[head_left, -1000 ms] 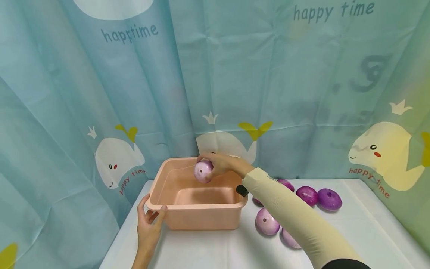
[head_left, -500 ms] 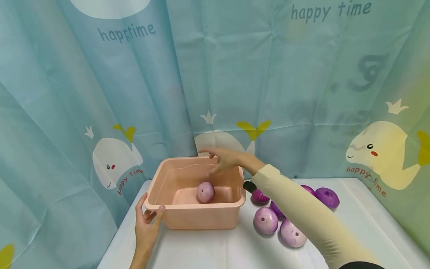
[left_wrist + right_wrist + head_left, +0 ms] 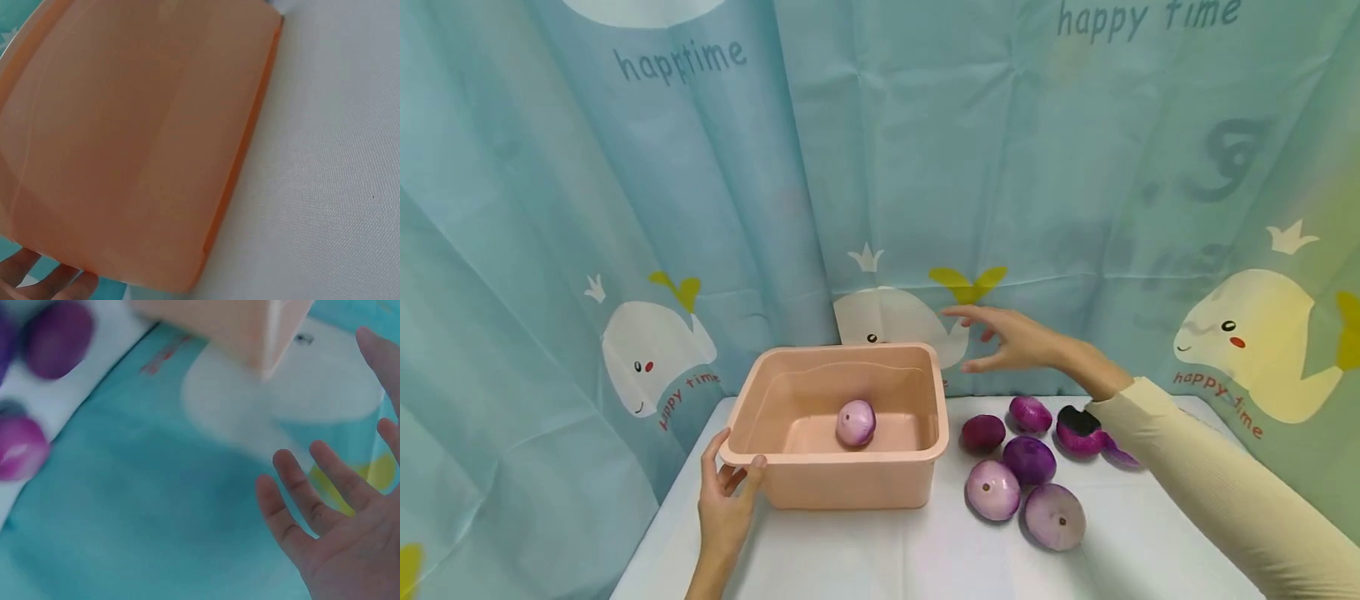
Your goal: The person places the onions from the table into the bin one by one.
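Observation:
A peach-coloured plastic basin (image 3: 850, 483) stands upright on the table, with one pale purple onion (image 3: 856, 423) lying on its floor. My left hand (image 3: 726, 508) grips the basin's front left corner, thumb at the front rim and fingers along the left side. Part of those fingers (image 3: 53, 284) shows below the basin in the left wrist view. Spread and holding nothing, my right hand (image 3: 1015, 337) is in the air to the right of the basin, above the onions. Below it lie a dark red onion (image 3: 982, 434), a deep purple onion (image 3: 1029, 460) and a magenta onion (image 3: 1030, 414).
Two pale onions (image 3: 993, 491) sit nearer the front, right of the basin. Another magenta onion (image 3: 1082, 445) is partly covered by a black object at the right wrist. A blue whale-print curtain (image 3: 925, 167) hangs behind the white table (image 3: 865, 550).
The right hand let go of the pale onion, which dropped onto the basin floor. It then moved right, out from over the basin. The left hand stayed at the corner.

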Available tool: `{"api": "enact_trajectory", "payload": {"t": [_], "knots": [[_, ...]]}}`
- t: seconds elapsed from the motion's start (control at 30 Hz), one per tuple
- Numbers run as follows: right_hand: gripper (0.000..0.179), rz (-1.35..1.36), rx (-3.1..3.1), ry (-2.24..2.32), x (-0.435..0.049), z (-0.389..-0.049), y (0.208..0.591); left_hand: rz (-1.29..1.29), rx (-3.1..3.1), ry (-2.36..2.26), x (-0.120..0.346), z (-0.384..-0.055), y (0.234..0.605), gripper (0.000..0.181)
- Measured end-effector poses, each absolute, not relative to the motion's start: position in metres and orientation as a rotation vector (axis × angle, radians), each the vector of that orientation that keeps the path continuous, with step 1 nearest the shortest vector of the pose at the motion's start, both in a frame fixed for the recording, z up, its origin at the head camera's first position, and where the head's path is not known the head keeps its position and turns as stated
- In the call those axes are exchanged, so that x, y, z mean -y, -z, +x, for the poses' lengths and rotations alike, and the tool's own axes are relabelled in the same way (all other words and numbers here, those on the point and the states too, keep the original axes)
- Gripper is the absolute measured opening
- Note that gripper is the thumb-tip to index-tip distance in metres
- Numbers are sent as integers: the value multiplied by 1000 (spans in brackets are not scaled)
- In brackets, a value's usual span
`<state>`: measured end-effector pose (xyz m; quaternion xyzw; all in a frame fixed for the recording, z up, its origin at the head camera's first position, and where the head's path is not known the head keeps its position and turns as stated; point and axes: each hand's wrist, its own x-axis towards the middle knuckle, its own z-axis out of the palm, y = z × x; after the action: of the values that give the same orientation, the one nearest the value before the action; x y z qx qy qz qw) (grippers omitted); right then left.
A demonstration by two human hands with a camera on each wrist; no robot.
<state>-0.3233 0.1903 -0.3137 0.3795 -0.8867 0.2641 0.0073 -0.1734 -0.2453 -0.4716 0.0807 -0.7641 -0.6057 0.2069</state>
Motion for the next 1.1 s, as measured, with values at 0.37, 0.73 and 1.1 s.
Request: {"api": "enact_trajectory", "payload": {"t": [0.37,0.73,1.1], "knots": [[80,984,2733,-820,-296,-290,354,221,2145,1594,248,-173,471,68],[74,815,2712,-798,-358,-261,403,214,2154,1570,251,-173,470,67],[71,786,2675,-640,-405,-254,466,228,2152,1565,248,-178,476,68]]}}
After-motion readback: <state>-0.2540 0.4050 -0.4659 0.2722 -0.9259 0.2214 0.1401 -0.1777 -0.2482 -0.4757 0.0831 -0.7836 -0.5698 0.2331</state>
